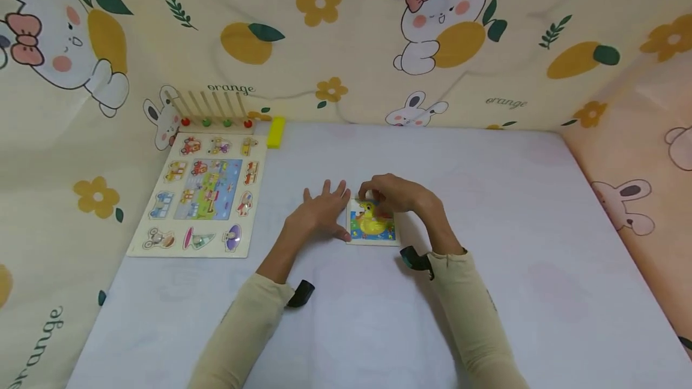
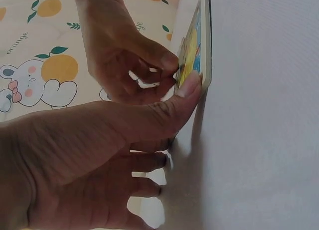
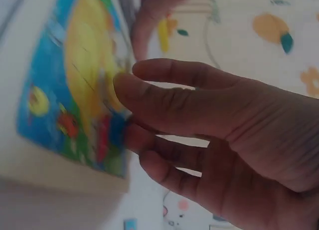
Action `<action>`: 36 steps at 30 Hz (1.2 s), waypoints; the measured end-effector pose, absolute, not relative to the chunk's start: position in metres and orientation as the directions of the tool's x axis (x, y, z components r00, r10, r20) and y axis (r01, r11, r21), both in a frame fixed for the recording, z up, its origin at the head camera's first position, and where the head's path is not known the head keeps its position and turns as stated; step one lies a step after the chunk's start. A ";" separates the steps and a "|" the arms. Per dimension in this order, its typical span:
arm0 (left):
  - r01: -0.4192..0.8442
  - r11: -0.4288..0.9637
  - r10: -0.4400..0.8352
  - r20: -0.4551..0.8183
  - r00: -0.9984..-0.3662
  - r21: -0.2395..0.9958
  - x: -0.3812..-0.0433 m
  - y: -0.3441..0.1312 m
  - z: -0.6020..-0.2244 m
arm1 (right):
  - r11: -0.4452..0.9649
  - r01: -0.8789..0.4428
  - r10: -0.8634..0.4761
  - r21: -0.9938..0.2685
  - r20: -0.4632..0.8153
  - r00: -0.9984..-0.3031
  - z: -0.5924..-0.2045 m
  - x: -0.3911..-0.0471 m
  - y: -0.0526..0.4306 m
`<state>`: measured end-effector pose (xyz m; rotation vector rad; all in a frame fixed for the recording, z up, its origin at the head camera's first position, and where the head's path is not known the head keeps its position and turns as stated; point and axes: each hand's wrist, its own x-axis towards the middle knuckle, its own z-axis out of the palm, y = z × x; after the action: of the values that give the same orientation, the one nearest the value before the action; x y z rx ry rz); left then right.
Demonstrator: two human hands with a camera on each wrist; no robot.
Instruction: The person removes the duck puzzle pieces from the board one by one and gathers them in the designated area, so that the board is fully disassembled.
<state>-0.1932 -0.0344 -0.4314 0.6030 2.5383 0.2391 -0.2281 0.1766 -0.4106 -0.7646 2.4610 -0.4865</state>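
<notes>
A small square duck puzzle [image 1: 373, 227] lies flat on the white table, a yellow duck on blue inside a pale frame. My left hand [image 1: 320, 212] is at its left side with fingers spread on the table; the thumb [image 2: 189, 85] presses against the frame's near left corner. From the right, my right hand [image 1: 397, 194] reaches over the upper part of the puzzle, fingers curled down. Its thumb [image 3: 132, 88] and fingertips appear to pinch a puzzle piece [image 3: 117, 127] at the picture's surface; the fingers hide much of that spot.
At the left lies a large wooden peg board [image 1: 254, 197] with vehicle and toy pictures. Behind it stands a rack [image 1: 216, 128] with upright sticks and red and green beads. A yellow block [image 1: 276, 132] sits beside the rack. Patterned cloth walls [image 1: 357, 77] border the table.
</notes>
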 end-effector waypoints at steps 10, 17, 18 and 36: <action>0.391 0.879 0.475 -0.441 -0.761 0.273 -0.199 -0.022 -0.428 | 0.807 -0.457 -0.578 -0.374 -0.343 -0.741 -0.412 -0.228 0.176; 0.386 0.881 0.472 -0.446 -0.761 0.273 -0.196 -0.022 -0.431 | 0.788 -0.500 -0.612 -0.359 -0.367 -0.700 -0.416 -0.228 0.177; 0.383 0.882 0.470 -0.444 -0.763 0.274 -0.196 -0.023 -0.431 | 0.786 -0.503 -0.615 -0.359 -0.367 -0.698 -0.416 -0.229 0.177; 0.371 0.886 0.461 -0.430 -0.776 0.279 -0.195 -0.033 -0.435 | 0.747 -0.550 -0.661 -0.374 -0.329 -0.674 -0.415 -0.231 0.166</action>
<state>-0.1952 -0.0332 -0.4351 0.6035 2.5536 0.2443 -0.2312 0.1662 -0.4154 -0.9208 2.4988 -0.3385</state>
